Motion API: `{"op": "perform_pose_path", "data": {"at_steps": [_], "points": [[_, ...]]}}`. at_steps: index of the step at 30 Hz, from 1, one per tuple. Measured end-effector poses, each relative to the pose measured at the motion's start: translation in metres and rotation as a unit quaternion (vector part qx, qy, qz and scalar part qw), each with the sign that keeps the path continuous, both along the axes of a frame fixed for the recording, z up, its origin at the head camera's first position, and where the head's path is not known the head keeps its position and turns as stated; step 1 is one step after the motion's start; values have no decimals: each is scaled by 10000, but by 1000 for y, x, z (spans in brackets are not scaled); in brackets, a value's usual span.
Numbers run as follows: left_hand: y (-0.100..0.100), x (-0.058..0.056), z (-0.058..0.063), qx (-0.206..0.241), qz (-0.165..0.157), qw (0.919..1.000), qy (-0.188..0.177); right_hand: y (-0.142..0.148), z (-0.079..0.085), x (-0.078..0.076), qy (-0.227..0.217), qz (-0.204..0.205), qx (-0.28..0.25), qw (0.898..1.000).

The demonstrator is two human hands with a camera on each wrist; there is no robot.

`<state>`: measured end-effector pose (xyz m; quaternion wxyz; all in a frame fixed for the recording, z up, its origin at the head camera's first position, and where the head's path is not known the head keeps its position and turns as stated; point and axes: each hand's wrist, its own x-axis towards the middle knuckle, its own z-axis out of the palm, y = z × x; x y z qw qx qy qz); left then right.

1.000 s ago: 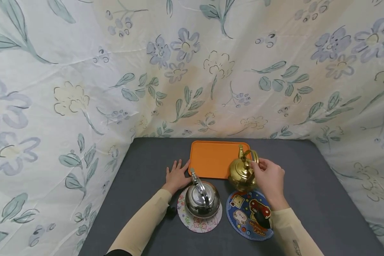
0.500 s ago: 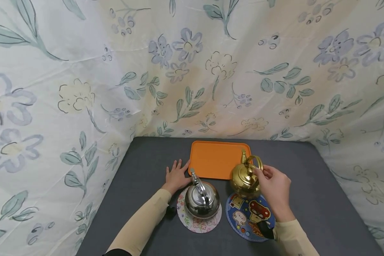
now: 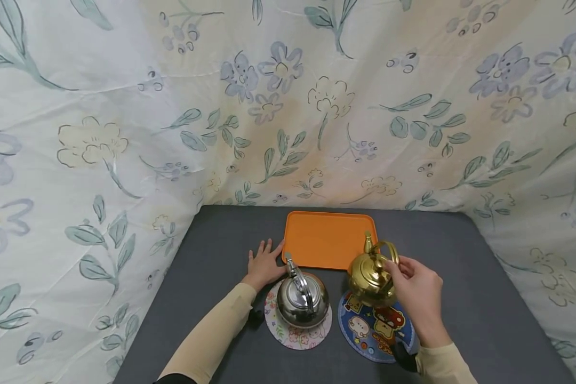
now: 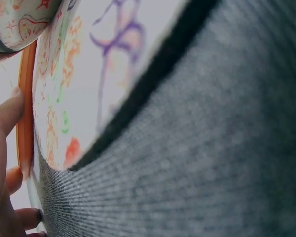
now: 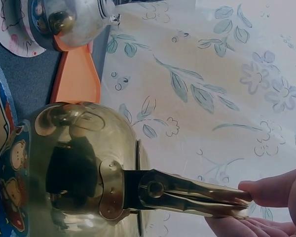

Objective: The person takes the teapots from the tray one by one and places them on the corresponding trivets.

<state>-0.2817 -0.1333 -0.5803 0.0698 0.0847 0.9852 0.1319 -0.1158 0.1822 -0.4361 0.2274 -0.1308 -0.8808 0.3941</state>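
A gold teapot-style kettle (image 3: pixel 370 282) hangs over the far part of the round blue cartoon mat (image 3: pixel 360 336). My right hand (image 3: pixel 420 290) grips its arched handle (image 5: pixel 197 195) between thumb and fingers in the right wrist view. Whether the kettle's base touches the mat I cannot tell. My left hand (image 3: pixel 264 266) lies with fingers spread on the dark table, its thumb at the left edge of the orange tray (image 3: pixel 321 240). Close to that hand, a silver kettle (image 3: pixel 300 309) stands on a round floral mat (image 3: pixel 290 337), its spout pointing toward the tray.
The dark grey tabletop (image 3: pixel 485 298) extends on both sides of the mats. A floral cloth (image 3: pixel 288 106) hangs behind the table and along its sides. The silver kettle stands left of the gold one, with the tray behind both.
My right hand has drawn the gold kettle away from the tray, toward me and slightly right, further over the blue mat. The left hand and silver kettle have stayed put.
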Motion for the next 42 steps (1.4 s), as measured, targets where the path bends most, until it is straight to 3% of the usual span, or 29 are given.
{"op": "perform_pose_path", "data": {"at_steps": [26,33,42], "points": [[0,2,3,17,-27,10000,9,-3,-9,31,-434,-69,-128,9990],[0,1,2,-37,-46,10000,26,-1,-14,35,-322,-126,-196,9992],[3,-1,3,-74,-17,10000,-28,7,-13,34,-524,-180,-197,9983]]}}
